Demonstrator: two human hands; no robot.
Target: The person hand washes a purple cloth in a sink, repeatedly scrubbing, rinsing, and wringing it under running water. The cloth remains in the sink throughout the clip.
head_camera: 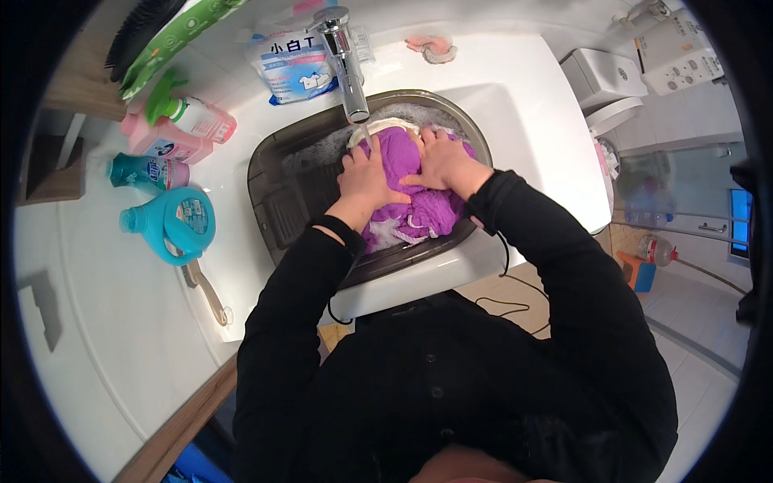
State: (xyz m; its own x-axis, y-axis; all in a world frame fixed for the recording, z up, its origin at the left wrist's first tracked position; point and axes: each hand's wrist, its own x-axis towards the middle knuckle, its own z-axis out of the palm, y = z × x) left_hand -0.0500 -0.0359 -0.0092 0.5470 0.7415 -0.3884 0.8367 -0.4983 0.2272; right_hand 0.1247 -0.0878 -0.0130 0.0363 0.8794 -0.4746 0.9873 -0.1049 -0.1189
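Both of my hands press on a bunched wet purple cloth [397,158] in a dark translucent plastic washbasin [261,208], which sits in the white sink. My left hand [366,181] lies on the cloth's left part, fingers spread, just below the faucet's spout. On its right part rests my right hand [439,162], fingers also apart. Whether either hand grips a fold is hard to see. A thin stream of water falls from the chrome faucet [346,66] beside my left fingers. Suds and a cream-coloured cloth [386,125] show around the purple one.
Left on the counter stand a turquoise detergent jug [194,224], a teal bottle [144,171], a pink bottle [169,143] and a green-topped spray bottle [202,119]. A scrub brush [207,294] lies below them. Behind the basin are a blue-white packet [294,69] and a pink-grey cloth [433,48].
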